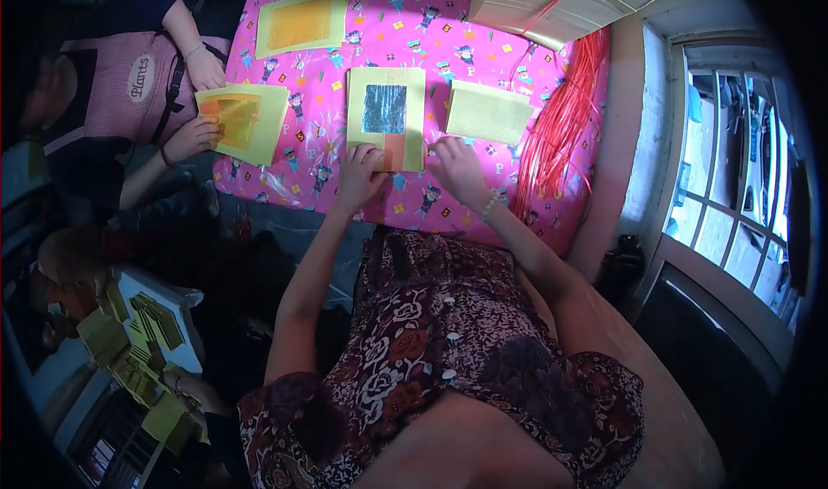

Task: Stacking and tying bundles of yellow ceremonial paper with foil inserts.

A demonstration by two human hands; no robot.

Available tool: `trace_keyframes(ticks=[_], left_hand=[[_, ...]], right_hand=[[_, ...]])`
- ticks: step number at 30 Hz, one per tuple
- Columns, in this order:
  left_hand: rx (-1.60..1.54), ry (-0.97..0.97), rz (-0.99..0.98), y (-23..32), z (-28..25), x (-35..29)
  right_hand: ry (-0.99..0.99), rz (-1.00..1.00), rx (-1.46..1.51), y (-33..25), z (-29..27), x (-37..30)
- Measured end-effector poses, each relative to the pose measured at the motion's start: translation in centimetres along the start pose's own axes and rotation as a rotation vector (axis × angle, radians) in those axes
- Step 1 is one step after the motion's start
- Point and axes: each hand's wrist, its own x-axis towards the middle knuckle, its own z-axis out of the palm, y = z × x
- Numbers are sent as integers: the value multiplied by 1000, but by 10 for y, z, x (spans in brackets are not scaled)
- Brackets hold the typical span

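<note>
A stack of yellow joss paper [356, 109] lies in front of me on the table. On its top sheet are a shiny silver foil square [385, 109] and an orange strip [393, 151] below it. My left hand [360, 174] has its fingers curled together over the stack's lower left corner, gripping the paper there. Beside the lower right edge is my right hand [459, 172], thumb and fingers apart and nothing seen between them; whether the fingertips touch the edge is hard to make out. A plain yellow-green paper stack [489, 112] lies to its right.
Pink patterned plastic covers the table [332, 58]. Red plastic strings [565, 118] hang along its right side, near a large wrapped bundle [569, 2]. A co-worker on the left handles orange-centred paper [267, 127]; similar paper [302, 21] lies behind. Another person's hand is at lower left.
</note>
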Motion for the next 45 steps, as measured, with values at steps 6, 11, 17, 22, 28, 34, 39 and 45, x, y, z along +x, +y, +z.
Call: trace_keyframes(ticks=[6, 11, 17, 22, 28, 34, 39, 45], left_hand=[[-11, -49, 4, -12, 7, -12], [-64, -41, 18, -16, 8, -11], [-94, -75, -15, -21, 3, -19], [-133, -134, -16, -25, -2, -16], [-132, -186, -34, -25, -5, -28], [-152, -225, -25, -23, -13, -31], [-25, -186, 87, -45, -19, -36], [-297, -179, 38, -57, -30, -24]], right_hand=[[-162, -60, -44, -32, 31, 4], [-177, -55, -73, -28, 52, 5], [-271, -69, 83, -18, 45, 7], [-291, 61, 231, -16, 44, 9], [-356, 66, 224, -25, 48, 3], [-392, 121, 286, -32, 46, -2], [-287, 108, 244, -37, 51, -6], [-256, 38, 141, -47, 41, -7]])
